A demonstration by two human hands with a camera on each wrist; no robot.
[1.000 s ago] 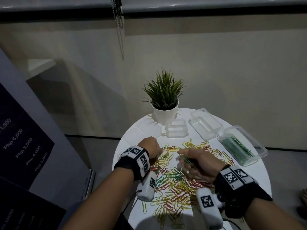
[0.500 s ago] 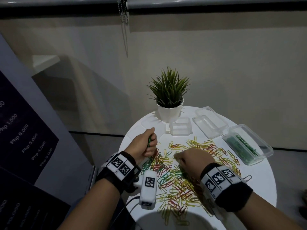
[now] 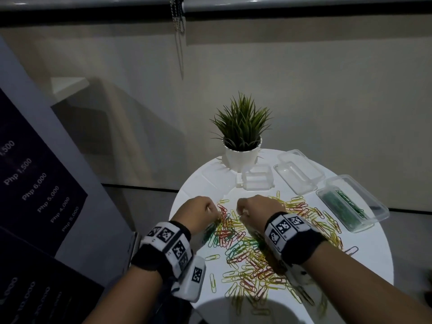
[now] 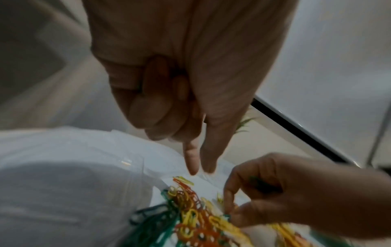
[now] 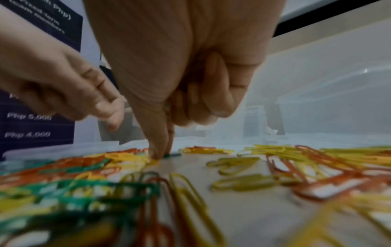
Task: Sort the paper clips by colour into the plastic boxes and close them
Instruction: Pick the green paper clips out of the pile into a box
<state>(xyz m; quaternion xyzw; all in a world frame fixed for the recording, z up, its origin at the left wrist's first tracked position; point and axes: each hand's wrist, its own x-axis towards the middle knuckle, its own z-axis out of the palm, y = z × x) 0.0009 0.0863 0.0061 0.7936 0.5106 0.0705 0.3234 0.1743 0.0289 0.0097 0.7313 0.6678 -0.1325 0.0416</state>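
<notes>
Right now both hands are down in the paper clips [image 3: 254, 251] strewn over the near half of the round white desk [image 3: 364, 267]: the left hand [image 3: 201, 212] has thumb and forefinger extended with tips close together just above the pile, other fingers curled, while the right hand [image 3: 258, 210] pinches at a green clip [image 5: 172, 155] and holds green clips [image 4: 261, 184] in its palm. Further back, one plastic box [image 3: 351, 208] holds green clips, two clear boxes [image 3: 299, 175] stand open, beside a potted plant [image 3: 242, 134].
</notes>
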